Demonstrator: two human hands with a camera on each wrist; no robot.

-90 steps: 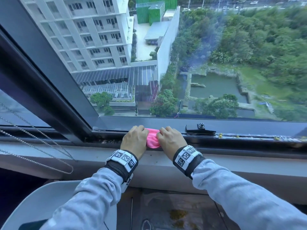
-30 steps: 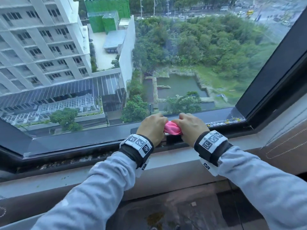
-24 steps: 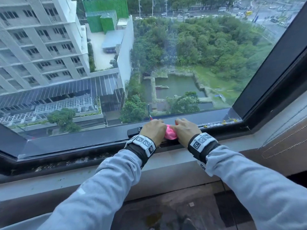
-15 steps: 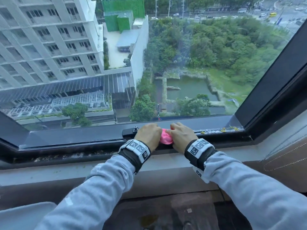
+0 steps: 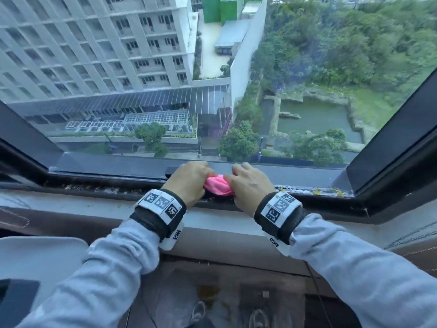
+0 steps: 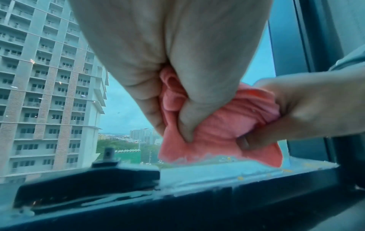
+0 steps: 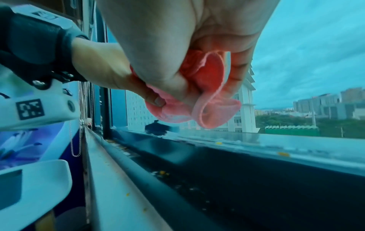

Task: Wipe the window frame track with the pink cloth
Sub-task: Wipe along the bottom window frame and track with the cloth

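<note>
A bunched pink cloth (image 5: 218, 187) sits over the dark window frame track (image 5: 106, 185) near its middle, held between both hands. My left hand (image 5: 190, 179) grips its left side with fingers and thumb curled into the fabric (image 6: 207, 125). My right hand (image 5: 248, 183) pinches its right side (image 7: 199, 93). In the wrist views the cloth's lower edge hangs at or just above the track ledge (image 6: 227, 170); whether it touches is unclear. Most of the cloth is hidden inside the two fists.
A black window latch (image 5: 173, 171) sits on the frame just left of my left hand, also the latch (image 6: 88, 179). Yellow and grey debris (image 5: 326, 191) lies in the track toward the right corner, and more dirt (image 5: 94, 188) to the left. A white chair back (image 5: 35, 254) stands at lower left.
Both hands, holding the cloth together, have slid back leftward along the track from near the right corner to about its middle, beside the latch.
</note>
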